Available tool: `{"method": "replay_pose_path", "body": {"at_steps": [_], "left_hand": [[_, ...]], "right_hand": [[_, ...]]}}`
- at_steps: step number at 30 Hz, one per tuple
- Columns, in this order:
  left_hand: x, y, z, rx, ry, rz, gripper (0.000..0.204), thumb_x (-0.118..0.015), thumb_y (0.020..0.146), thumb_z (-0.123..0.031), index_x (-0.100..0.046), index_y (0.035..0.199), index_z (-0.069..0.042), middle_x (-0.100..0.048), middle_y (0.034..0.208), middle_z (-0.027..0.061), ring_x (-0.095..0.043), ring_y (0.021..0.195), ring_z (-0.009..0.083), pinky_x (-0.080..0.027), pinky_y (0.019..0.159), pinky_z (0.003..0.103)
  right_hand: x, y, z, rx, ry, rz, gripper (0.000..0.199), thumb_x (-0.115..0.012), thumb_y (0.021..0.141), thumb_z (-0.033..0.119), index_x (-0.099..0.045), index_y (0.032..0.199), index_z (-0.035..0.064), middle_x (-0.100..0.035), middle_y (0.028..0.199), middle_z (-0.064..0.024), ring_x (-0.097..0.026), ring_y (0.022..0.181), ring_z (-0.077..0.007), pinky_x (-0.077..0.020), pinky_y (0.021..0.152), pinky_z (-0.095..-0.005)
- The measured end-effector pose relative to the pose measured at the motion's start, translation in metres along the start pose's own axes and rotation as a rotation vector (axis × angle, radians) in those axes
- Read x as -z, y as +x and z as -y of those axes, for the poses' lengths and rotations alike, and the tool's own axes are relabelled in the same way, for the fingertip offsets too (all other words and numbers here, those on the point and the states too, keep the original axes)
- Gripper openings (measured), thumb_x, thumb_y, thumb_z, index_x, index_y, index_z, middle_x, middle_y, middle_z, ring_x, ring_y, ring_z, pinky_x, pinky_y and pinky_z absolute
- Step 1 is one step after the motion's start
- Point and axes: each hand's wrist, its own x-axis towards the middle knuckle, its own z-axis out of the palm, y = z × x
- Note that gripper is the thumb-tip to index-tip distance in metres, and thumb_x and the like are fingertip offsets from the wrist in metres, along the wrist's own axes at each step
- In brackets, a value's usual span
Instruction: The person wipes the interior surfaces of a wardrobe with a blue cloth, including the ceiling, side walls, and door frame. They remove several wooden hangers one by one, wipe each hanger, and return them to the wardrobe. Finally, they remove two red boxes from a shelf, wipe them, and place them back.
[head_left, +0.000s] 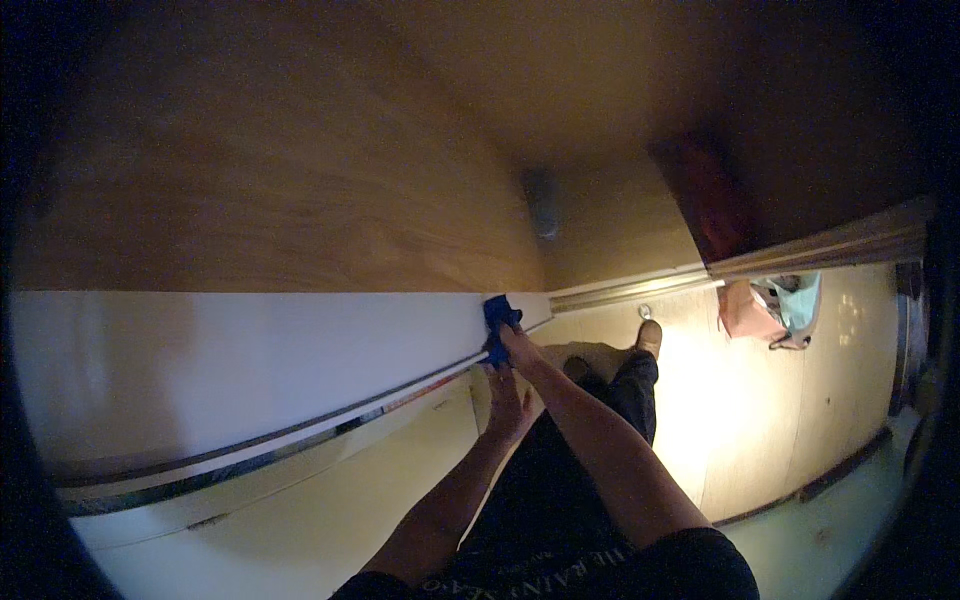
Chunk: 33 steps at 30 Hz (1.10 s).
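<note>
My right hand (517,349) reaches forward and grips a blue cloth (498,318), pressing it against the end of a white panel (250,360) where it meets a wooden surface (280,190). My left hand (508,405) rests flat with fingers apart on the cream front (300,500) just below the metal rail (300,430). Both forearms come in from the lower edge. My dark trousers and one shoe (649,337) show below the hands.
A pale wooden floor (760,400) lies to the right, lit by a bright patch. A pink bag with a teal item (775,308) sits by a metal threshold strip (640,288). A dark red-brown piece of furniture (710,200) stands behind it.
</note>
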Motion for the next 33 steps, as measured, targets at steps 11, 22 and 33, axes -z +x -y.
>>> {"method": "replay_pose_path", "body": {"at_steps": [11,22,33], "left_hand": [[0.046,0.008,-0.084,0.118,-0.555,-0.158,0.07,-0.06,0.086,-0.009,-0.015,0.139,-0.003,-0.04,0.128,0.0176,-0.039,0.119,0.0267,-0.03,0.101,0.04],[0.047,0.018,-0.102,0.021,-0.756,0.207,0.04,-0.055,0.087,-0.009,-0.042,0.124,-0.004,-0.044,0.123,0.0145,-0.048,0.111,0.0244,-0.041,0.092,0.035],[0.012,0.014,-0.338,-0.443,-0.532,0.574,0.044,-0.065,0.083,-0.016,-0.052,0.124,-0.005,-0.046,0.126,0.0177,-0.046,0.117,0.0289,-0.044,0.09,0.035]], "right_hand": [[-0.04,-0.042,0.068,-0.175,-0.091,-0.366,0.03,-0.038,0.092,0.026,-0.054,0.102,0.0027,-0.06,0.092,-0.0142,-0.059,0.078,-0.0268,-0.0492,0.068,-0.0416],[0.048,-0.151,0.119,-0.172,0.354,-0.232,0.031,-0.034,0.096,0.028,-0.054,0.109,0.009,-0.059,0.097,-0.0095,-0.057,0.091,-0.0253,-0.0466,0.081,-0.0418],[0.169,-0.369,0.276,0.187,0.266,-0.434,0.035,-0.059,0.088,0.011,-0.048,0.12,0.0073,-0.059,0.101,-0.0075,-0.058,0.086,-0.0166,-0.0495,0.074,-0.0288]]}}
